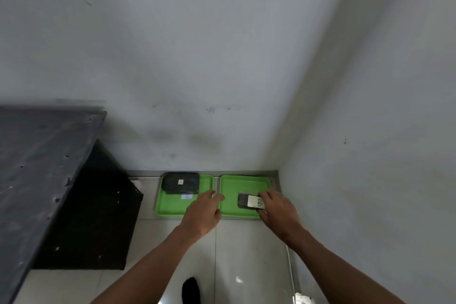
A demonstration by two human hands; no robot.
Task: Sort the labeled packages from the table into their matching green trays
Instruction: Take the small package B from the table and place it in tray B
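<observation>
I see R hand [277,207] gripping B pkg [250,201] at its right end, fingers curled over the edge; pkg lies in right tray [230,185], long axis running left-right, white label w/ "B" by my fingers, dark end pointing toward L hand [203,210]. L hand is open, fingers loosely spread, holding nothing, over the gap between trays. Beyond it, left tray [170,207] holds a dark pkg [181,182] at its far end.

A dark grey flat-topped bench [42,155] with a black panel underneath [98,210] stands well to the left of the hands. Glossy white floor tiles [249,254] lie beneath them, a pale grey wall [197,57] beyond, and a black shoe [190,290] below.
</observation>
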